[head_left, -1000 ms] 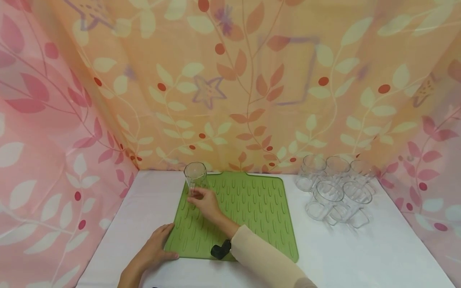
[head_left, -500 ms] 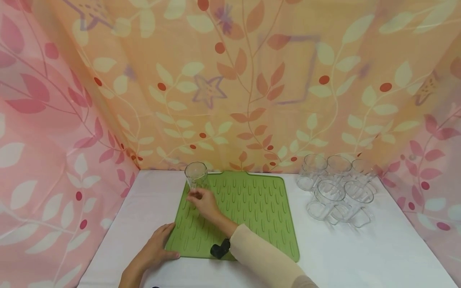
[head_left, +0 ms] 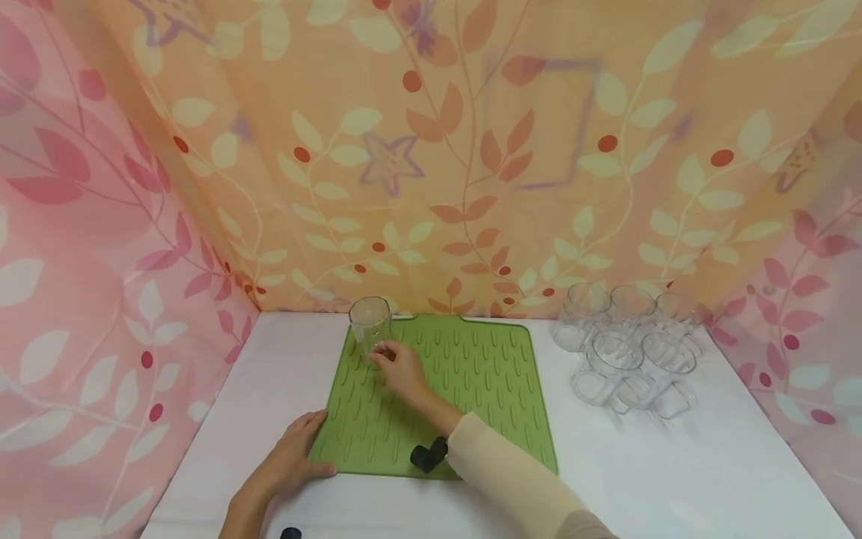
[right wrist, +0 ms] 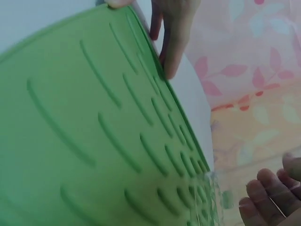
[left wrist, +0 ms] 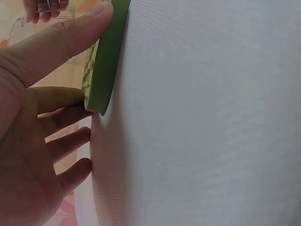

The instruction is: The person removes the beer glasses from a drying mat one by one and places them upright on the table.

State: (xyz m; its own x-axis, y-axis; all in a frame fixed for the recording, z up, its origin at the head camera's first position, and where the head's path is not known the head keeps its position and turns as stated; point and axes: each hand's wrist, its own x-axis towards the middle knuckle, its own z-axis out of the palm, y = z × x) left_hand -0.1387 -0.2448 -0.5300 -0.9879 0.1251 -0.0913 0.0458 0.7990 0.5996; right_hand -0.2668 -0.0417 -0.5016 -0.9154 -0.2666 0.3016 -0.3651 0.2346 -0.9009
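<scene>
A clear glass mug [head_left: 370,318] stands upright at the far left corner of a green ridged drying mat [head_left: 471,404]. My right hand [head_left: 404,370] pinches its handle. In the right wrist view, the curled fingers [right wrist: 265,195] show beside the mug [right wrist: 207,200], whose base end is close to the mat; contact is hard to tell. My left hand [head_left: 292,453] rests at the mat's near left corner. Seen from the left wrist, the thumb [left wrist: 66,40] lies against the mat's near edge [left wrist: 108,66] and the loosely extended fingers touch its side.
Several clear glass mugs [head_left: 616,355] stand grouped on the white table [head_left: 626,471] to the right of the mat. A patterned curtain [head_left: 431,187] closes off the back and both sides. A black wrist camera [head_left: 429,455] hangs over the mat's near part.
My right hand and the mug have shifted slightly to the right over the mat. The left hand stays at the mat's corner. The head view has tilted a little.
</scene>
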